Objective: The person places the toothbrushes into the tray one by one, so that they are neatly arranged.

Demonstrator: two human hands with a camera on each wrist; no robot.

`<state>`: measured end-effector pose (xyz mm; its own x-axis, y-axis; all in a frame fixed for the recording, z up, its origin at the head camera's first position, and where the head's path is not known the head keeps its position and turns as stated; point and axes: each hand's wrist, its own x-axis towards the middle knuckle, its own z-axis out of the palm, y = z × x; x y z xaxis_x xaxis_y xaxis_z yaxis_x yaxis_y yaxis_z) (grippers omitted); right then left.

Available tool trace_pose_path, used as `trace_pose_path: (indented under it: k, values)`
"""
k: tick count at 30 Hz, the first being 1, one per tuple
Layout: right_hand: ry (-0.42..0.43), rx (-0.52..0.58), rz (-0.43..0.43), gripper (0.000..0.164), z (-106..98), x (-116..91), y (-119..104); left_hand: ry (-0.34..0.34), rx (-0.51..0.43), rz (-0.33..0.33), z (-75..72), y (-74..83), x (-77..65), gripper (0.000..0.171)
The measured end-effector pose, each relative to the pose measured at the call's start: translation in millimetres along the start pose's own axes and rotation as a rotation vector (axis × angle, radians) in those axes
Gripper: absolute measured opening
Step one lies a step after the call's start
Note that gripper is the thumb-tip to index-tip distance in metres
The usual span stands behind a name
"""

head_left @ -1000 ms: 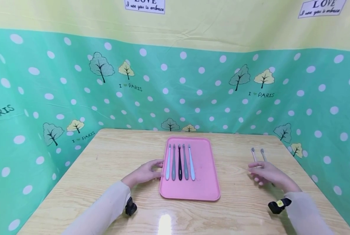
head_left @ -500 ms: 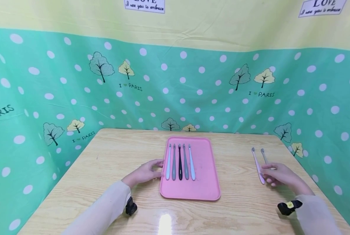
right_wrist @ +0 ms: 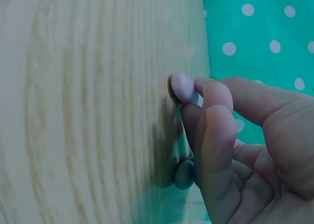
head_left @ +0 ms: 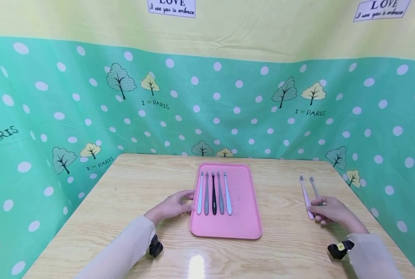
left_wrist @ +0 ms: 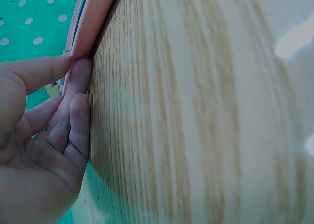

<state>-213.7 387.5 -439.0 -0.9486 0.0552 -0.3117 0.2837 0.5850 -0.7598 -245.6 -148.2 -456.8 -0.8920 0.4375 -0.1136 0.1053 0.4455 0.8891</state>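
Note:
My left hand is at the left edge of a pink tray; in the left wrist view, its thumb and fingers pinch the rim. Several toothbrushes lie side by side in the tray, heads away from me, among them a black toothbrush in the middle and a pale blue toothbrush rightmost. At the right, my right hand pinches the handle of a pale pink toothbrush between thumb and finger. Beside it lies a grey toothbrush, its handle partly hidden behind the hand; its end shows below the fingers.
The wooden table carries the tray near its middle, with bare wood between tray and right-hand toothbrushes. A green and yellow printed curtain hangs behind the table and along both sides. Black cameras are strapped on both wrists.
My right hand moved right from over the pink toothbrush, uncovering its handle, then shifted slightly back, thumb now at that handle. Left hand and tray have stayed put.

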Motion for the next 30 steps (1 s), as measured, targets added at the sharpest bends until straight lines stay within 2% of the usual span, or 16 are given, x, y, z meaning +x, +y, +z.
trace_pose_path:
  k: [11,22,30]
  values:
    - [0.012,-0.016,-0.011,0.049,7.0,-0.4,-1.2,0.004,0.023,-0.002,0.2,-0.1,-0.3,0.069]
    - [0.008,-0.018,-0.007,0.036,11.1,-2.5,-5.2,0.017,0.027,0.022,1.3,1.0,-0.2,0.068]
    - [-0.001,-0.024,-0.026,0.028,12.8,-0.5,-6.1,0.019,0.035,-0.005,0.8,-0.9,0.7,0.069]
